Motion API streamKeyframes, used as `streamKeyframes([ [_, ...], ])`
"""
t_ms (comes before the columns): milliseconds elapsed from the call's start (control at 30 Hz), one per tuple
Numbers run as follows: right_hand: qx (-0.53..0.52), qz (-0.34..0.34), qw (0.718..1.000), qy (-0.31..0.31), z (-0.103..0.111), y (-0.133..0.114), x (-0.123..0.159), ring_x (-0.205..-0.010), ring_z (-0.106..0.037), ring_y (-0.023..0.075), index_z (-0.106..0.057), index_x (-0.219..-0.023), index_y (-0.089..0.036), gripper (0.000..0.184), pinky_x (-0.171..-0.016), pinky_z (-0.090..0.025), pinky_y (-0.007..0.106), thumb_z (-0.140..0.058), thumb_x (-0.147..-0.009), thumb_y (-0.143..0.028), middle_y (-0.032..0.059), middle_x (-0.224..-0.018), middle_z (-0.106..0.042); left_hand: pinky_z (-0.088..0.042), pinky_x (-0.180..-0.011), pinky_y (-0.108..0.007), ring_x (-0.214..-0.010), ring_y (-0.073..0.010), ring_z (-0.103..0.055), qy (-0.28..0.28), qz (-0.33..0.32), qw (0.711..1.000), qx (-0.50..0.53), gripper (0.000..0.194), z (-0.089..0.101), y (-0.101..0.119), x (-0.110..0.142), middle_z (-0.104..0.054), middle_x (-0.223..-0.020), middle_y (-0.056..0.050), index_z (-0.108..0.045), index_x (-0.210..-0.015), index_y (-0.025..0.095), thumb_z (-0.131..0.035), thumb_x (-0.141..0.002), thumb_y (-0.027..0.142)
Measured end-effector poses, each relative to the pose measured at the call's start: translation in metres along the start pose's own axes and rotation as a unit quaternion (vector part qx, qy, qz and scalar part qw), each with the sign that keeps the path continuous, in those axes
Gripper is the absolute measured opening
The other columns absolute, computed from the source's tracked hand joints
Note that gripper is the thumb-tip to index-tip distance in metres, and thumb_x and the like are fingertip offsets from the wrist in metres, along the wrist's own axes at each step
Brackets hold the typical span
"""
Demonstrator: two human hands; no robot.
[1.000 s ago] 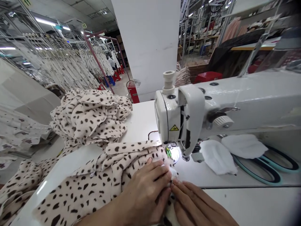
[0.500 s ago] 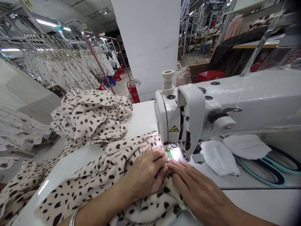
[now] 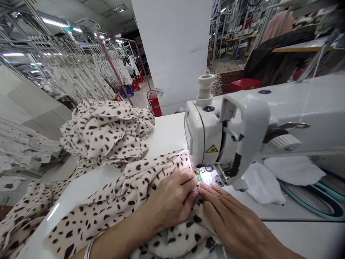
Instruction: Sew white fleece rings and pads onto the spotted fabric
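Observation:
Spotted fleece fabric [image 3: 107, 205], cream with dark brown spots, spreads over the table and up to the needle area of a white sewing machine [image 3: 205, 136]. My left hand [image 3: 172, 198] is closed, its bent fingers and thumb gathering the fabric just left of the lit needle plate [image 3: 207, 177]. Beside it my right hand [image 3: 231, 219] lies with fingers stretched flat, pressing the fabric edge in front of the plate. The fingertips of both hands nearly meet. A small green piece [image 3: 198, 175] shows by the presser foot. The needle's tip cannot be made out.
A heap of the same fleece [image 3: 107, 133] sits behind on the left. White pads [image 3: 264, 183] and teal-handled scissors [image 3: 309, 201] lie under the machine arm at right. Beyond stand a white pillar [image 3: 175, 54], hanging garments [image 3: 75, 75] and a red box [image 3: 244, 85].
The view has shifted slightly, so the machine and both hands appear farther right. Both hands keep the same pose on the fabric; no grip has visibly changed.

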State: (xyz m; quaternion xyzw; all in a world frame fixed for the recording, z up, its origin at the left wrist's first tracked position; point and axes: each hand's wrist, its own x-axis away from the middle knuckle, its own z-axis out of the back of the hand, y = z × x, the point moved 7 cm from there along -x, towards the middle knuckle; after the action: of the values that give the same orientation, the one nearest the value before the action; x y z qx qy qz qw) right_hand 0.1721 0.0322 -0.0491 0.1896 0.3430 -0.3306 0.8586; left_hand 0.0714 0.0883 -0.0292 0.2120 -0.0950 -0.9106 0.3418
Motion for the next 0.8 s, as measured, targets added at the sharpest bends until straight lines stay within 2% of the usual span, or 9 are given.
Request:
streamKeyframes([
  [233, -0.007, 0.003, 1.000, -0.025, -0.002, 0.000, -0.006, -0.106, -0.066, 0.0256, -0.063, -0.097, -0.004, 0.033, -0.099, -0.051, 0.039, -0.034, -0.085, 0.008, 0.0173, -0.105, -0.071, -0.051, -0.094, -0.037, -0.092, -0.0198, -0.061, 0.003, 0.001, 1.000, 0.006, 0.013, 0.000, -0.001, -0.002, -0.064, -0.096, -0.007, -0.058, -0.086, 0.017, -0.046, -0.093, 0.016],
  [367, 0.011, 0.011, 1.000, -0.014, 0.000, -0.001, -0.007, -0.103, -0.067, 0.0245, -0.063, -0.096, -0.006, 0.034, -0.098, -0.052, 0.039, -0.034, -0.086, 0.007, 0.0159, -0.102, -0.072, -0.053, -0.089, -0.035, -0.088, -0.0187, -0.060, 0.000, 0.002, 1.000, 0.006, 0.013, -0.001, -0.004, -0.003, -0.062, -0.094, -0.006, -0.056, -0.085, 0.017, -0.046, -0.093, 0.016],
  [500, 0.031, -0.007, 0.999, -0.007, -0.003, -0.002, -0.002, -0.110, -0.064, 0.0273, -0.064, -0.101, -0.006, 0.032, -0.100, -0.050, 0.042, -0.038, -0.086, 0.005, 0.0171, -0.109, -0.070, -0.053, -0.083, -0.034, -0.086, -0.0184, -0.059, 0.000, -0.001, 1.000, -0.010, 0.014, -0.001, -0.004, -0.002, -0.061, -0.093, -0.006, -0.056, -0.086, 0.017, -0.045, -0.094, 0.018],
  [633, 0.020, -0.018, 1.000, -0.008, -0.007, -0.003, 0.003, -0.114, -0.061, 0.0293, -0.064, -0.103, -0.006, 0.031, -0.100, -0.049, 0.044, -0.040, -0.086, 0.004, 0.0185, -0.113, -0.069, -0.053, -0.079, -0.034, -0.087, -0.0197, -0.056, 0.020, -0.033, 0.998, -0.052, 0.015, 0.002, 0.004, -0.002, -0.060, -0.092, -0.008, -0.057, -0.088, 0.015, -0.044, -0.095, 0.017],
  [800, 0.017, -0.004, 1.000, -0.005, -0.008, -0.004, 0.005, -0.115, -0.060, 0.0299, -0.063, -0.104, -0.004, 0.032, -0.099, -0.048, 0.045, -0.038, -0.086, 0.003, 0.0203, -0.116, -0.066, -0.053, -0.074, -0.035, -0.081, -0.0207, -0.055, 0.056, -0.097, 0.988, -0.110, 0.019, 0.004, 0.021, 0.001, -0.062, -0.087, -0.010, -0.061, -0.099, 0.009, -0.043, -0.092, 0.006],
])
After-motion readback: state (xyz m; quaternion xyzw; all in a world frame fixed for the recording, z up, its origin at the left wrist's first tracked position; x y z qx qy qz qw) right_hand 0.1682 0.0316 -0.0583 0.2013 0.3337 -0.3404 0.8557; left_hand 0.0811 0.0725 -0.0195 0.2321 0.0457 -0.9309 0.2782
